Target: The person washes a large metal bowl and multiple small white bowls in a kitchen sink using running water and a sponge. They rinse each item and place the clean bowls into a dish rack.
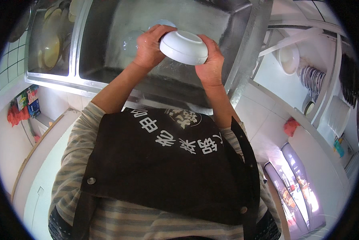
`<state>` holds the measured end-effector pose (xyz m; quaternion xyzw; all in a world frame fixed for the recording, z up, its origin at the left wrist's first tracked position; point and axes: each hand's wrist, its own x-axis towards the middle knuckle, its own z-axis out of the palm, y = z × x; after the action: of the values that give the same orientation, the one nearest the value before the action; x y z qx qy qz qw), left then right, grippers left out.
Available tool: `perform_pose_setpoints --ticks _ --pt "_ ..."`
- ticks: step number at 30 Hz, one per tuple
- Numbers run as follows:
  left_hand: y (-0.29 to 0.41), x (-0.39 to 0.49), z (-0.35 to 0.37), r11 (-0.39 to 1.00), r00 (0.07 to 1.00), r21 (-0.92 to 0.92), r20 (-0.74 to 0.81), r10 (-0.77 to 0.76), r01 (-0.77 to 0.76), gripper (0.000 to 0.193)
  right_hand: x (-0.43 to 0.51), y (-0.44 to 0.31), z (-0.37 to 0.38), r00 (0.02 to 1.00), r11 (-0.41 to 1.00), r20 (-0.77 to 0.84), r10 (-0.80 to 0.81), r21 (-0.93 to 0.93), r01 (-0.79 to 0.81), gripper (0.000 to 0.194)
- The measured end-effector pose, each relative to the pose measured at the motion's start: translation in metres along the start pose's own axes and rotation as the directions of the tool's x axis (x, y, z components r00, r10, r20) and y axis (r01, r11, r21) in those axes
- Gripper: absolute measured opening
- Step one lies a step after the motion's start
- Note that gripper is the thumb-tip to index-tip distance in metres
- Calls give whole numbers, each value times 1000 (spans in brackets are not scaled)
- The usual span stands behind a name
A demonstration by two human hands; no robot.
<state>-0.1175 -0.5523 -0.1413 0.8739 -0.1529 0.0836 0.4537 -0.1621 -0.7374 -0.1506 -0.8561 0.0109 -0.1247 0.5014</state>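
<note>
Both hands grip a white bowl [184, 48], tilted so that its underside and foot ring face me. My left hand [152, 46] holds one side of the rim, and my right hand [211, 61] the opposite side. The bowl is above a stainless steel sink basin [173, 81]. In the basin, partly hidden by my left hand, are a pale round dish [132, 43] and the edge of a bluish one [163, 23]. Fingers on the bowl's far side are out of sight.
In the left basin, several bowls and plates [51, 49] lie beyond a metal divider [76, 39]. To the right, a shelf holds a white basin [288, 58] and a row of stacked dishes [313, 79]. A red cloth or bag [291, 126] hangs below it.
</note>
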Motion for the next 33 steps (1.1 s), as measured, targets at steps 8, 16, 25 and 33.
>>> perform_pose_setpoints --ticks 8,16,25,33 --pt "62 9 -3 836 827 -146 313 -468 528 36 14 -41 -24 759 692 16 651 397 -602 27" --pt "93 -2 7 625 733 -396 478 -484 672 40 -6 -52 -42 727 558 214 652 513 -652 32" --pt "103 16 -17 903 970 403 117 -215 151 30 -28 -20 -75 777 610 374 507 482 -629 67" --pt "240 110 11 937 960 212 90 265 -279 41 -85 14 -48 863 986 481 153 -132 -101 22"
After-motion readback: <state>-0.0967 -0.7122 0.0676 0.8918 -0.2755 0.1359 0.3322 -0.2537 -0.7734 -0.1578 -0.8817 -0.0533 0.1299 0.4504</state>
